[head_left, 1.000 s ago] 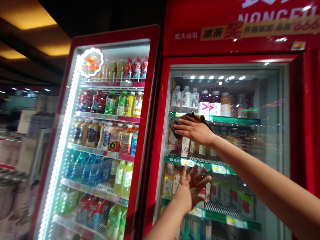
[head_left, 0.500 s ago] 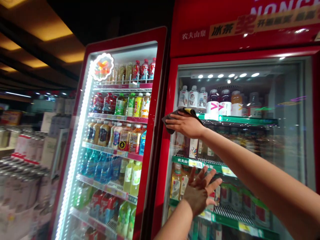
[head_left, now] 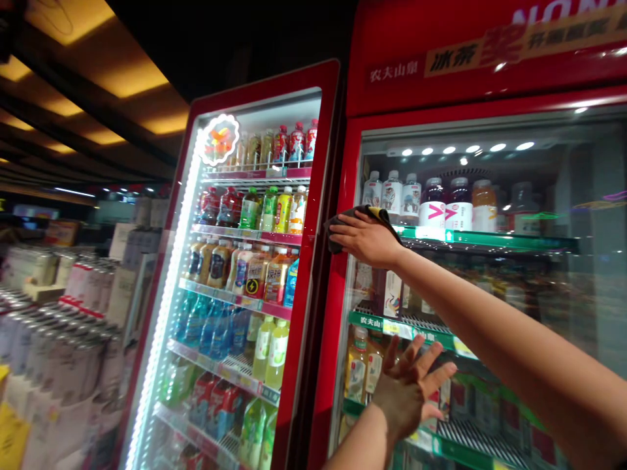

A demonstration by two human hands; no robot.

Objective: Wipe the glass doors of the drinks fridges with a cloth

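My right hand (head_left: 367, 240) lies with its fingers stretched over a dark grey cloth (head_left: 337, 243) that has a yellow patch at its upper edge. The hand holds the cloth against the red left frame (head_left: 349, 176) of the right-hand drinks fridge, level with its upper shelf. Lower down, my left hand (head_left: 404, 391) is spread in front of the same fridge's glass door (head_left: 533, 287), with nothing in it. Whether its fingertips touch the glass I cannot tell. Behind the glass stand bottles with white labels (head_left: 434, 203).
To the left stands a second lit fridge (head_left: 329, 130) with a red frame and shelves of bottled drinks. Rows of pale packages (head_left: 63, 346) with shiny tops fill racks at the far left. A yellow item (head_left: 12, 427) shows in the lower left corner.
The view has turned a little left, so both fridges appear further right. My right hand and the cloth have shifted slightly up and left against the frame. My left hand stays spread.
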